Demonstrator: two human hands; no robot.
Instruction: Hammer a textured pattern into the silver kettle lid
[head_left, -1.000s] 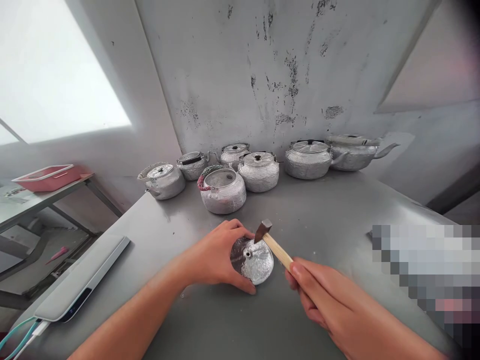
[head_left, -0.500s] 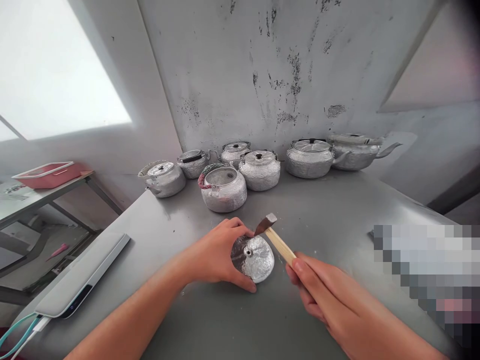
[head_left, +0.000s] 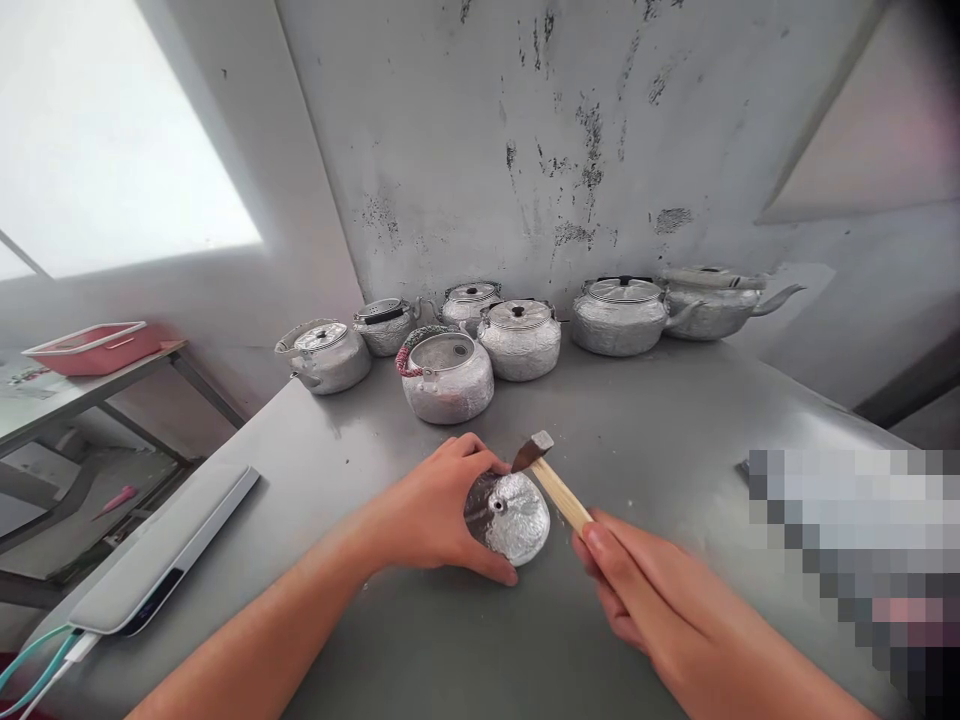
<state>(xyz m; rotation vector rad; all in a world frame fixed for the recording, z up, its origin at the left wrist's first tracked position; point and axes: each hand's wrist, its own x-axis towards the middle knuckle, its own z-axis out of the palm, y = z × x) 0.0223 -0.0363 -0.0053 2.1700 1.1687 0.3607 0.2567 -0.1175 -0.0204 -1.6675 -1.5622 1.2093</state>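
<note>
A round hammered-metal kettle lid (head_left: 514,519) with a small knob in its centre lies on the grey metal table (head_left: 660,430). My left hand (head_left: 435,510) curls round the lid's left side, thumb at the front and fingers at the back. My right hand (head_left: 637,590) grips the wooden handle of a small hammer (head_left: 547,475). The hammer's dark head hovers just above the lid's far rim. A lidless kettle (head_left: 446,378) with a red-wound handle stands just behind the lid.
Several silver kettles (head_left: 519,340) stand in a row along the wall at the table's back. A flat grey device (head_left: 161,555) with teal cables lies at the table's left edge. A red tray (head_left: 94,348) rests on a side table. A blurred patch covers the right.
The hammer head rose slightly and then came back toward the lid's far rim. My left hand and the lid stayed in place.
</note>
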